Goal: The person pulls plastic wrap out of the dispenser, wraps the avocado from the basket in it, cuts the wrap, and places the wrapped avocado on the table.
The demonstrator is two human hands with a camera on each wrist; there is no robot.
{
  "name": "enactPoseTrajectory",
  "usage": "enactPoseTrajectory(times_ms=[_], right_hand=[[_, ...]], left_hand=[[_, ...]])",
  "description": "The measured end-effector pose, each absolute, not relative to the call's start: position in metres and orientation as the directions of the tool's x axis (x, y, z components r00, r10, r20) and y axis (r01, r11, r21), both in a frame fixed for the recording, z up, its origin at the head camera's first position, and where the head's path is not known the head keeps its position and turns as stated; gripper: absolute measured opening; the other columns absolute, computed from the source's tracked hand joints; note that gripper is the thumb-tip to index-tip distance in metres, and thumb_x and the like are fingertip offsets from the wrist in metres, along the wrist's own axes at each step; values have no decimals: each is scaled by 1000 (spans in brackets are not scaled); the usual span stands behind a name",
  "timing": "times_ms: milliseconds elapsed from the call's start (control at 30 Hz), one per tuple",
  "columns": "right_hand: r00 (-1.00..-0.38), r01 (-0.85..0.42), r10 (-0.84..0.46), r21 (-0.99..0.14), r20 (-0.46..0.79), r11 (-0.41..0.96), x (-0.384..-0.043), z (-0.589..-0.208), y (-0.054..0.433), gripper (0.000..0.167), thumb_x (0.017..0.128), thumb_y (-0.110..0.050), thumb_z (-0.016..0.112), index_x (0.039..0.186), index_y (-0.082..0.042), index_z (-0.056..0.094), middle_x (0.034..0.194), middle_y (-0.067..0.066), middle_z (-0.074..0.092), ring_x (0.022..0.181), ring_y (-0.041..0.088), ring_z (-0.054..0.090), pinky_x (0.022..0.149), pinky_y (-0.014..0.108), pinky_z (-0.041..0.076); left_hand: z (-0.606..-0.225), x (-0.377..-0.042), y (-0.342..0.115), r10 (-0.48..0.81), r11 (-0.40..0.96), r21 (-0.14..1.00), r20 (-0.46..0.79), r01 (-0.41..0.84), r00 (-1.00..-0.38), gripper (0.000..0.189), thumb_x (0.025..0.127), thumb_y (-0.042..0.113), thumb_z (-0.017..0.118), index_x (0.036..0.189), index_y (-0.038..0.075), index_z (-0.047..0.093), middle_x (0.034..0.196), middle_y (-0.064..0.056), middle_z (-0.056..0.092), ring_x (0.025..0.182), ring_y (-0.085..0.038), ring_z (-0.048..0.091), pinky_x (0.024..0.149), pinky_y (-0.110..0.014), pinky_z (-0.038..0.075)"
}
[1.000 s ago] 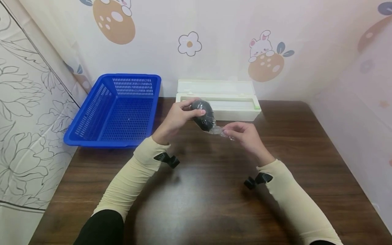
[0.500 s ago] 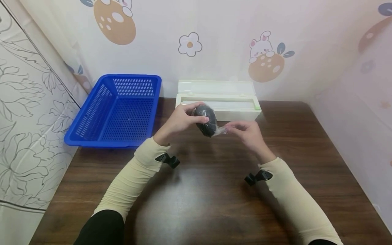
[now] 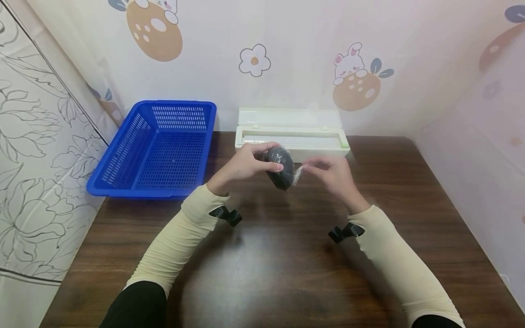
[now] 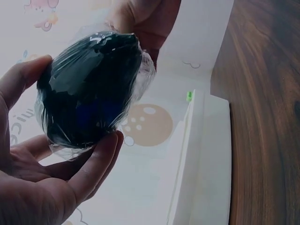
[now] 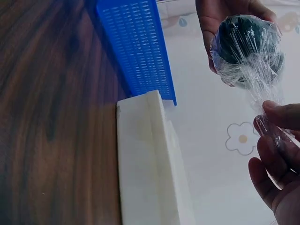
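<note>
Above the table, my left hand holds a dark, egg-shaped object wrapped in clear cling film, thumb on the near side and fingers round the far side. Its surface looks dark green to black and glossy in the left wrist view. The film gathers into a twisted tail at the right end. My right hand pinches that tail between thumb and fingers, close to the object. Behind both hands stands a long white box with its lid raised and a small green piece at its right end.
A blue slatted plastic basket stands at the back left of the brown wooden table. Patterned cloth hangs behind the table and along its sides. A small black camera is strapped to each wrist.
The wrapped object has moved a little right and nearer to me with my left hand. My right hand has risen slightly, and the film tail between the hands looks shorter.
</note>
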State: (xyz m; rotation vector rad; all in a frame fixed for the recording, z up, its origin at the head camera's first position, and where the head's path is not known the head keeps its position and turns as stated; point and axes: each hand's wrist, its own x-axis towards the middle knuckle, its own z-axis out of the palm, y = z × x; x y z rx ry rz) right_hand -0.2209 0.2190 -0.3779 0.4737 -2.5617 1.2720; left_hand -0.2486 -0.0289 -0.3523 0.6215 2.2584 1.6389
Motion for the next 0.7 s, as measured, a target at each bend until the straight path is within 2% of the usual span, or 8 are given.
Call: enactPoseTrajectory(times_ms=[167,367,600,700], right_hand=[[-877,-476,-217,-708,430,522,-221,-373,214,10,83,-3,75,92,1,75,91,16,75,84,-12,59,81,9,47],[-845,-533,-253,-709,471,461,-221,-370,206,11,82,1,74,93,3,74,91,19,74,85,-9,60,82,10,48],[-881,-473,-220,-753,419,457,-220,-370,204,11,83,0,74,94,2,74,94,18,73,86,-4,62,83,13,50],[-899,-435,-175,-778,401,453,-219,-368,203,19,82,1,75,99,4,69,99,17,69,88,2,61,81,12,51]], left_hand=[[-351,-249,-30,526,266,939,48,218,-849,50,81,21,79,128,18,64,109,-9,71,99,-17,63,83,-29,53],[-351,-249,-31,565,243,935,80,259,-821,49,80,19,80,127,18,64,110,-8,70,100,-17,63,84,-30,53],[-351,-250,-32,594,216,941,86,262,-800,53,80,17,79,130,17,62,112,-9,70,101,-18,63,85,-31,54],[-352,-250,-34,598,193,947,95,258,-796,53,81,15,79,131,17,62,115,-9,69,104,-18,63,87,-31,54]])
